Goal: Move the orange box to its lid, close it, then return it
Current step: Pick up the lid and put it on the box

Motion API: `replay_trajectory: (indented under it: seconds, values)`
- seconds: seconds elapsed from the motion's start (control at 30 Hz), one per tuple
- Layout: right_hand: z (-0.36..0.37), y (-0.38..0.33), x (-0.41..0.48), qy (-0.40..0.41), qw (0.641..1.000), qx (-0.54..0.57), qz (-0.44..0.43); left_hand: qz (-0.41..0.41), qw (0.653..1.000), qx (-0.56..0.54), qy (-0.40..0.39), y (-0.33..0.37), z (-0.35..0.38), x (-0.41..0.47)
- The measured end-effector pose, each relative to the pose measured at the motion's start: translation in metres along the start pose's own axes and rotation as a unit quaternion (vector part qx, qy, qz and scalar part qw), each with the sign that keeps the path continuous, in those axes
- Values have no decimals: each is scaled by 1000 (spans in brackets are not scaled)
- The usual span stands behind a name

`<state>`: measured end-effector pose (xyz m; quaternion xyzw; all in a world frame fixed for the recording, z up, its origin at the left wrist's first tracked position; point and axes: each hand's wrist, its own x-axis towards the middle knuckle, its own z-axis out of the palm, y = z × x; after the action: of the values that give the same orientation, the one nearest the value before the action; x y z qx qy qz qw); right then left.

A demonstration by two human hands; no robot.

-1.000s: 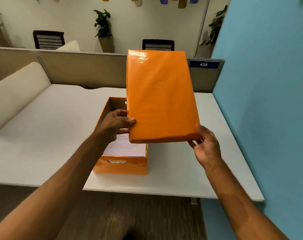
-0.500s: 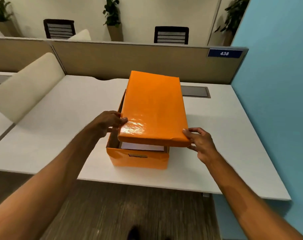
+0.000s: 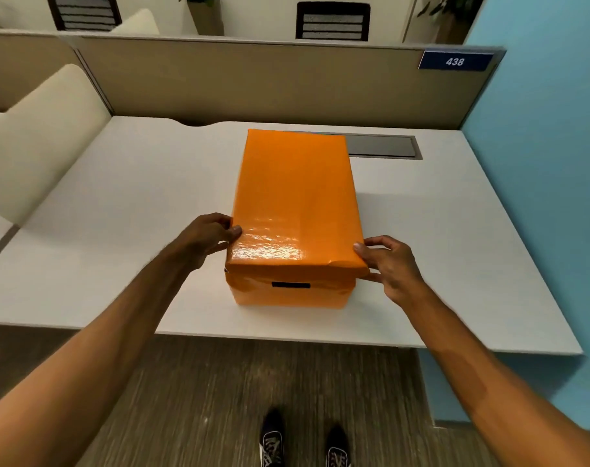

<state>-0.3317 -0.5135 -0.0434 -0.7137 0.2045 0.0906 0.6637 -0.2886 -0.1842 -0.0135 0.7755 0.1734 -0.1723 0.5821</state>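
Note:
The orange box (image 3: 288,294) stands on the white desk (image 3: 118,230), near its front edge, a dark handle slot in its near wall. The orange lid (image 3: 293,197) lies flat on top of it and covers the inside. My left hand (image 3: 206,241) grips the lid's near left corner, thumb on top. At the near right corner my right hand (image 3: 389,266) holds the lid with fingertips on its top and side. The lid's near right corner looks slightly dented.
A beige partition (image 3: 253,82) with a blue "438" sign (image 3: 454,61) closes the desk's far side. A grey cable hatch (image 3: 381,146) sits behind the box. A blue wall (image 3: 539,163) is on the right, a cream cushion (image 3: 40,136) on the left. My shoes (image 3: 303,443) stand below.
The lid was held upright above the open box, then tilted down, and now lies flat on the box. The papers inside are now hidden. Both hands stayed on its near corners.

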Motion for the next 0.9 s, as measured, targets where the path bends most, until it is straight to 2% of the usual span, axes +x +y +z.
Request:
replay_trajectory:
  seconds: [0.6, 0.9]
  values:
    - [7, 6, 4, 24, 998, -58, 8, 10, 1000, -18, -20, -23, 1, 11]
    - [13, 12, 4, 35, 995, -91, 3, 26, 998, -22, -60, -37, -5, 12]
